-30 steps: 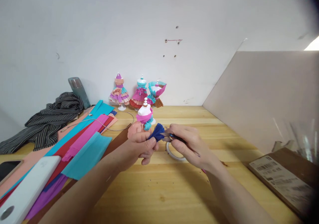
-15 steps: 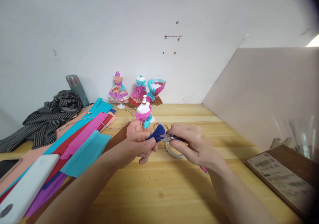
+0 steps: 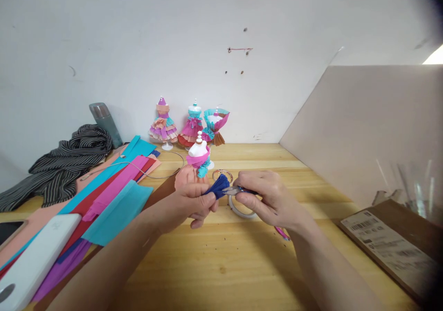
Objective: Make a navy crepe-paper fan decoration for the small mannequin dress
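My left hand (image 3: 199,202) pinches a gathered bunch of dark blue crepe paper (image 3: 219,186), its pleated end fanned toward the right. My right hand (image 3: 265,195) is closed around small scissors (image 3: 231,190). Their silver blades meet the right side of the blue paper; most of the handle is hidden in my fingers. Just behind my hands stands a white mini dress form (image 3: 199,149) with a pink band, a turquoise ruffle and a peach crepe skirt (image 3: 187,176). Under my right hand lies a roll of white tape (image 3: 244,212), partly covered.
Several dressed mini forms (image 3: 163,124) stand against the wall. To the left lie crepe paper sheets (image 3: 119,214), a white device (image 3: 41,260), striped cloth (image 3: 69,163) and a bottle (image 3: 106,124). A labelled cardboard box (image 3: 391,246) sits at right; dark specks dot the wooden table (image 3: 194,274).
The scissor blades look closer together on the blue paper than before. Both hands stay nearly in place, and the view has shifted slightly.
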A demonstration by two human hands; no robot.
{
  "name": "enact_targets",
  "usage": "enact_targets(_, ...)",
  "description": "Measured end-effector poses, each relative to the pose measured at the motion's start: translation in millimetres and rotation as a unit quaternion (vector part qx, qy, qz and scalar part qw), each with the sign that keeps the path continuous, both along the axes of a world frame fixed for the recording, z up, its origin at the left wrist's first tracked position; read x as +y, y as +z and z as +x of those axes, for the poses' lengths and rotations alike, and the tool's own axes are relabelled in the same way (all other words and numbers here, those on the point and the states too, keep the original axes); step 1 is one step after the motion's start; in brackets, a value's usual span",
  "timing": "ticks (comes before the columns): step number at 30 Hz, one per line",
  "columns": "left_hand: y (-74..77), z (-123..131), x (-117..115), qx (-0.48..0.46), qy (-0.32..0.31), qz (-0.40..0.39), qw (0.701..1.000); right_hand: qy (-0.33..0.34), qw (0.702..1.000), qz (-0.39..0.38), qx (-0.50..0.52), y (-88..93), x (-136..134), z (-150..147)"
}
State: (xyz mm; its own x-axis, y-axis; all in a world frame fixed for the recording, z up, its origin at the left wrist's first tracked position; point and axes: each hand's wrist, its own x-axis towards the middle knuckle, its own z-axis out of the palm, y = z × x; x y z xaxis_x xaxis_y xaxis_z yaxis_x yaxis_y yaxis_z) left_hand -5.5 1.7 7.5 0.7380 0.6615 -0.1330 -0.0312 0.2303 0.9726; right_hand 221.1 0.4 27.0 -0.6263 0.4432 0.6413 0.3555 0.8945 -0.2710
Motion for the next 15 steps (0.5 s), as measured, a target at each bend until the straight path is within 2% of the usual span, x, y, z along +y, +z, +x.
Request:
enact_targets(7, 2.2, 0.6, -0.1, 0.005, -0.003, 0.000, 1.000, -0.002, 1.000, -0.009, 0.008, 0.4, 1.2, -0.1)
enact_targets(12, -0.1, 1.3, 0.8, -0.020, 0.024, 0.016, 0.999, -0.031, 0.996, -0.063, 0.056, 0.2, 2.6, 5.2)
enact_targets(15, -1.0, 0.9, 0.8, -0.007, 0.058, 0.066, 0.996, -0.035, 0.984, -0.112, 0.132, -7.6, 7.0, 6.7)
